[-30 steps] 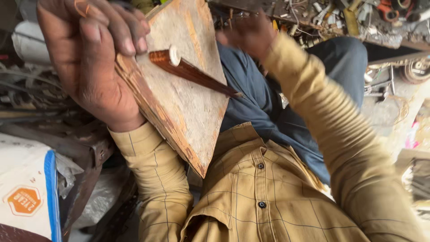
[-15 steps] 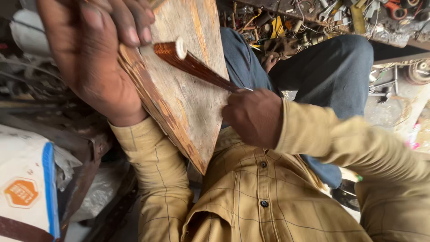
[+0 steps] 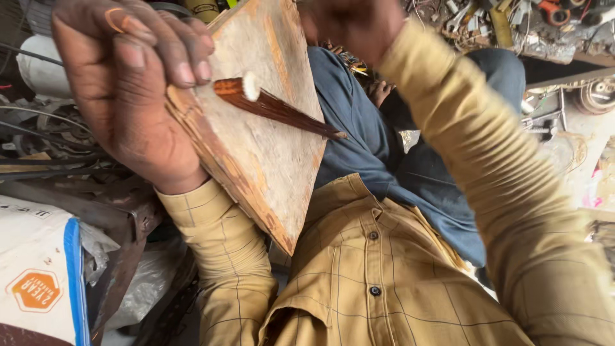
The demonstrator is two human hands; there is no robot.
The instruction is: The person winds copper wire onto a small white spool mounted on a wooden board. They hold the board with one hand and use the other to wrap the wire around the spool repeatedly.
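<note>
— Gripping the wooden board (image 3: 269, 128) along its near edge, the left hand (image 3: 128, 102) is keeping it tilted up in front of the chest, with the fingers (image 3: 186, 57) curling over onto its face. Is it also pinning the reddish-brown tapered stick (image 3: 282, 110)?

— It is looking that way: the fingertips are touching the blunt, pale-ended butt of the stick, which is lying flat across the board's face with its point reaching toward the far edge. So that hand is clamped on board and stick together.

— And the right hand (image 3: 352, 25)?

— It is hovering raised at the top of the view, above the board, blurred. Whether it is clenched, or carrying anything, cannot be told; the yellow checked sleeve (image 3: 500, 179) is covering much of the right side.

— Which step is this, as a judgement?

— The stick is being steadied against the board as a backing while the right hand is positioned over it, so some working of the stick seems in hand. Any next move is calling for the left grip to be keeping the stick from rolling, and for the right hand to be coming down clear of those fingers.
</note>
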